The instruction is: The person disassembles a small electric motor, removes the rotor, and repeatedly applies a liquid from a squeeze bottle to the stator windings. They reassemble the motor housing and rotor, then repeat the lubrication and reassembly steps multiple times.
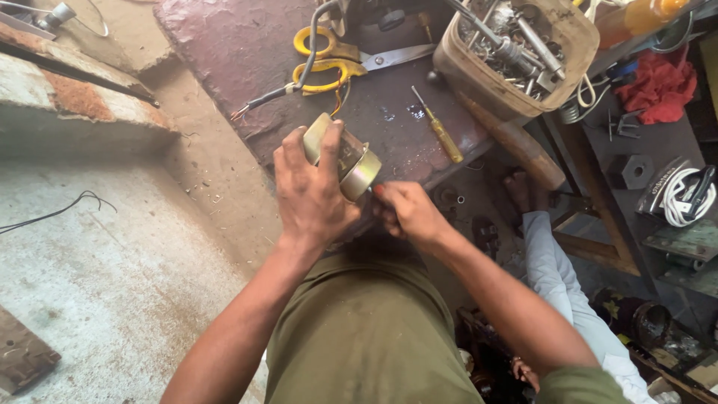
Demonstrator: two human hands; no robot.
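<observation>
Dark and stained, the worktop [247, 52] is the biggest thing, and it fills the top of the view. On its right end sits a tan tub [576, 45] full of metal bolts and tools. Yellow scissors [329, 60] lie near the middle, with a black cable [299, 78] running across their handles. A small yellow screwdriver [441, 135] lies just below the tub.

Over the near edge of the worktop, the left hand [310, 194] has a tight grip around a round metal part [355, 164], shaped like a small drum and tilted on its side. The right hand [407, 213] is pinched shut at the lower rim of that part, with something small and red at its fingertips. I cannot tell what the red thing is.

It looks like the person is working on a tiny bit at the drum's edge. The next move likely needs a steady left hand and careful, small finger work from the right.
</observation>
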